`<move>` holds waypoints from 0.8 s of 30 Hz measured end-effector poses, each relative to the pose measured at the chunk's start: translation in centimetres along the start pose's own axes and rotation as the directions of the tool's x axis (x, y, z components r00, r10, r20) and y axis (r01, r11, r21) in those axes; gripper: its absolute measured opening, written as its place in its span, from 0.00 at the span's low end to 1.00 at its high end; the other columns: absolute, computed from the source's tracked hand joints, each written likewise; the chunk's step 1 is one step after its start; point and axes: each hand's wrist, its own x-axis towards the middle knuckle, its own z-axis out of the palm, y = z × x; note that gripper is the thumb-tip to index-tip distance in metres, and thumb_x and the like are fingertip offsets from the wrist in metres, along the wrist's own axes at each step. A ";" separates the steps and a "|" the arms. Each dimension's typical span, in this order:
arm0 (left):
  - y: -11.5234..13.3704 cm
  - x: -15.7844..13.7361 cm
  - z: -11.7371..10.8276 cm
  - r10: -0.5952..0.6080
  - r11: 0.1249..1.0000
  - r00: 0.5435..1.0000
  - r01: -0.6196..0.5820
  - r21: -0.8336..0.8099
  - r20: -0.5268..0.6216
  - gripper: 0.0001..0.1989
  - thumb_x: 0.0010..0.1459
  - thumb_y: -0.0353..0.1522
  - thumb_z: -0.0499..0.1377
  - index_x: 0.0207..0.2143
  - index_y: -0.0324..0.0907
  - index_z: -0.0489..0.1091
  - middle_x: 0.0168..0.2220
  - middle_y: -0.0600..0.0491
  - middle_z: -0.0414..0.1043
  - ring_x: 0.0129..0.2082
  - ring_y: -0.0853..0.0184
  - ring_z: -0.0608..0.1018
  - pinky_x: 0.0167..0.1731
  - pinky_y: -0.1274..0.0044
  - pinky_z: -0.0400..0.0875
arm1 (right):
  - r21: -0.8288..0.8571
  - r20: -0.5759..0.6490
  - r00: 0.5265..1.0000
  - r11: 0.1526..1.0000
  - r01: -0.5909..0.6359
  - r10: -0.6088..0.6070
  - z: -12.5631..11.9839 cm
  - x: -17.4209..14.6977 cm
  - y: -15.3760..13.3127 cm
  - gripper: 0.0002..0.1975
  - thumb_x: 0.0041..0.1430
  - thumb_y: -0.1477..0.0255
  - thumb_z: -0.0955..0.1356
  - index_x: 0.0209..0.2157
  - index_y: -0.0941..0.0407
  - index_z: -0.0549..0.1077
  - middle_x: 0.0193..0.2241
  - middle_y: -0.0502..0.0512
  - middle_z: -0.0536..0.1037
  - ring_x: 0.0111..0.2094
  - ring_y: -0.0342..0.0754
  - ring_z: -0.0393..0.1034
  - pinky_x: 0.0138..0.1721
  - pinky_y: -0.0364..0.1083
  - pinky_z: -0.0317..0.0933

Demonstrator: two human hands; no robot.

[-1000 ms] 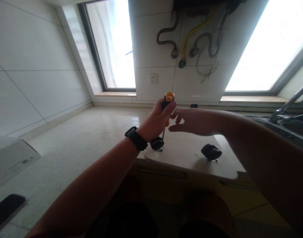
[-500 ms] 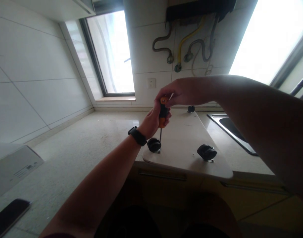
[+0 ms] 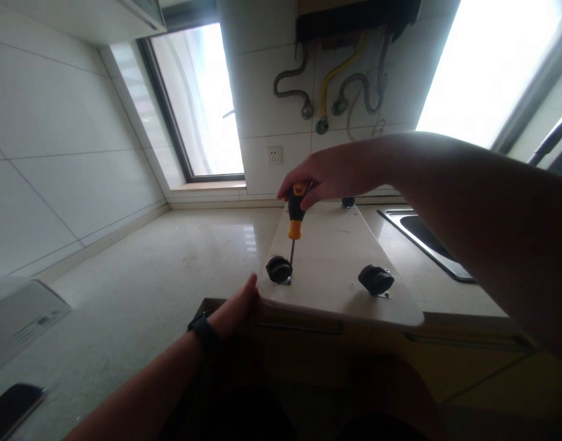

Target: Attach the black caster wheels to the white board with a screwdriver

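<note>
My right hand (image 3: 308, 177) is closed around the top of an orange and black screwdriver (image 3: 296, 211). The shaft points down, its tip beside the mounting plate of a black caster wheel (image 3: 279, 269). That caster stands on the near left corner of a white board (image 3: 327, 257) with rounded corners. At the same corner, my left hand (image 3: 240, 304) holds the board's edge, thumb up along the side; its other fingers are mostly hidden. A second caster (image 3: 376, 280) is at the near right corner, and another (image 3: 348, 202) shows at the far end, partly behind my right forearm.
The board lies on a pale countertop (image 3: 189, 245) and overhangs its front edge above drawer handles. A steel sink (image 3: 450, 269) is at the right. On the left are a flat grey-white box (image 3: 28, 318) and a dark phone-like object (image 3: 14, 407). Pipes hang on the tiled wall.
My left hand has let go of the screwdriver and moved down to the board's near left corner. My right hand stays on the screwdriver handle. The view has shifted slightly.
</note>
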 end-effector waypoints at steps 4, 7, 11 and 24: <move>-1.4 -0.6 1.4 0.017 0.997 0.996 -0.009 -0.077 0.093 0.41 0.54 0.69 0.45 0.32 0.40 0.69 0.23 0.53 0.70 0.22 0.68 0.71 0.24 0.76 0.65 | 0.026 0.024 1.000 1.000 -0.003 0.003 0.0 0.4 0.0 0.20 0.58 0.61 0.70 0.53 0.43 0.76 0.45 0.51 0.81 0.40 0.53 0.74 0.39 0.51 0.59; -1.1 -0.4 1.9 0.076 0.995 0.994 -0.070 -0.078 0.080 0.39 0.56 0.67 0.46 0.27 0.40 0.68 0.20 0.54 0.68 0.20 0.70 0.69 0.24 0.76 0.63 | 0.020 0.017 1.000 1.000 -0.004 0.004 0.0 0.7 -0.2 0.18 0.57 0.59 0.70 0.50 0.44 0.77 0.41 0.50 0.82 0.39 0.53 0.74 0.36 0.50 0.59; -0.7 -0.7 2.1 0.127 0.990 0.989 -0.122 -0.071 0.076 0.39 0.57 0.66 0.46 0.20 0.41 0.66 0.17 0.54 0.65 0.18 0.71 0.67 0.24 0.76 0.61 | -0.001 0.009 1.000 1.000 -0.014 0.014 0.0 1.0 -1.2 0.14 0.57 0.58 0.70 0.44 0.48 0.79 0.35 0.50 0.82 0.35 0.51 0.74 0.35 0.50 0.59; -0.8 -0.6 2.6 0.130 0.977 0.989 -0.116 -0.179 0.068 0.34 0.57 0.64 0.51 0.21 0.43 0.62 0.14 0.59 0.57 0.16 0.72 0.63 0.20 0.78 0.59 | -0.048 -0.001 0.978 0.977 -0.210 0.210 0.4 0.6 -2.1 0.29 0.58 0.42 0.64 0.29 0.54 0.76 0.21 0.53 0.77 0.22 0.49 0.71 0.30 0.51 0.60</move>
